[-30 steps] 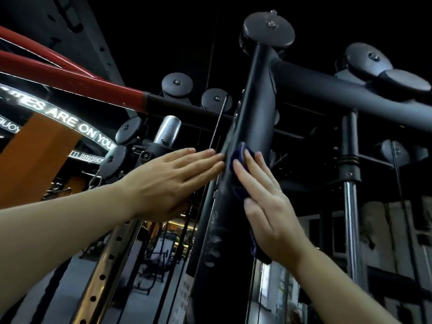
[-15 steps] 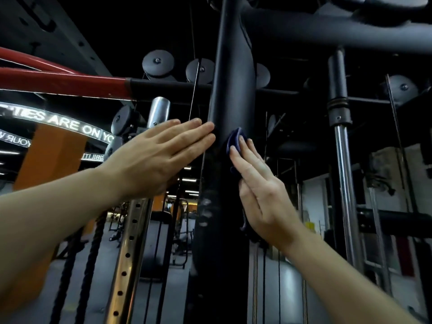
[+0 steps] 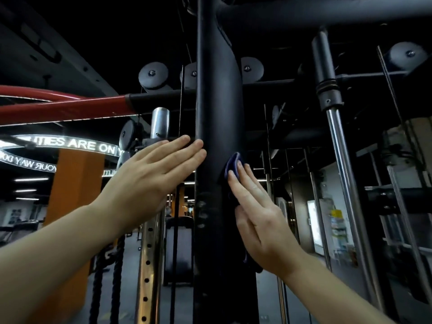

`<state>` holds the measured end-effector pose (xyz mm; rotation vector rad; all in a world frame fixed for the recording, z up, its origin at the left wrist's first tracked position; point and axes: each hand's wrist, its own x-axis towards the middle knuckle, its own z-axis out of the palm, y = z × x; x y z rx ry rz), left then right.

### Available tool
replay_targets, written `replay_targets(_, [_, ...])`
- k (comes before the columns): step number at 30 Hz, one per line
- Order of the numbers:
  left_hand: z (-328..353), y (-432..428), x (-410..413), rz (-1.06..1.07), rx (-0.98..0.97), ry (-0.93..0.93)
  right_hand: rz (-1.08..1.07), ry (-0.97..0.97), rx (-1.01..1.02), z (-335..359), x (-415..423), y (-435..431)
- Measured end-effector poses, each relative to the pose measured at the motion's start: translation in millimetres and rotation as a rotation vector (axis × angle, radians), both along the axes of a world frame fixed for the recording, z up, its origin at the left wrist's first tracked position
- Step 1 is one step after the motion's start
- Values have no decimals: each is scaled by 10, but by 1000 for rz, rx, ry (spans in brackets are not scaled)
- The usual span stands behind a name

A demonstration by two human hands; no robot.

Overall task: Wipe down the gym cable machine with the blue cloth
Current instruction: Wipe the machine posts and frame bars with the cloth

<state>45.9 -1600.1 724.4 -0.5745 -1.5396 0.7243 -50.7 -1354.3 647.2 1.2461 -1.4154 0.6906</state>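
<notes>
Compared with 1 second ago, both grips are lower on the black post (image 3: 217,101) and its top cap is out of view. I judge the wiping goes downward, with much of the post left below. My right grip (image 3: 259,220) lies flat, fingers straight, and presses the blue cloth (image 3: 232,163) on the post's right side (only a folded edge shows). My left grip (image 3: 149,181), flat and empty, touches the left side. I count 1 cloth, 1 post, 3 pulley discs (image 3: 153,76) behind it.
</notes>
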Motion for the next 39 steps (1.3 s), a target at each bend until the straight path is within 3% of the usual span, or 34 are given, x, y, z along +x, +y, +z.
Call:
replay_targets(6, [64, 52, 96, 8, -23, 2, 60, -86, -67, 541, -27, -4])
replay_targets(12, [42, -12, 168, 143, -171, 15, 36, -76, -21, 331, -167, 95])
replay_targets(18, [134, -18, 212, 174, -194, 22, 123, -198, -124, 512, -6, -17])
replay_targets(23, [85, -34, 204, 180, -180, 8, -155, 112, 61, 183, 126, -16])
replay_targets(27, [135, -14, 157, 124, -116, 0, -253, 171, 134, 467, 258, -44])
replay_targets(31, [36, 9, 92, 72, -51, 18, -275, 185, 163, 339, 252, -23])
replay_targets(39, [87, -92, 125, 150, -112, 16, -334, 446, 358, 318, 194, 100])
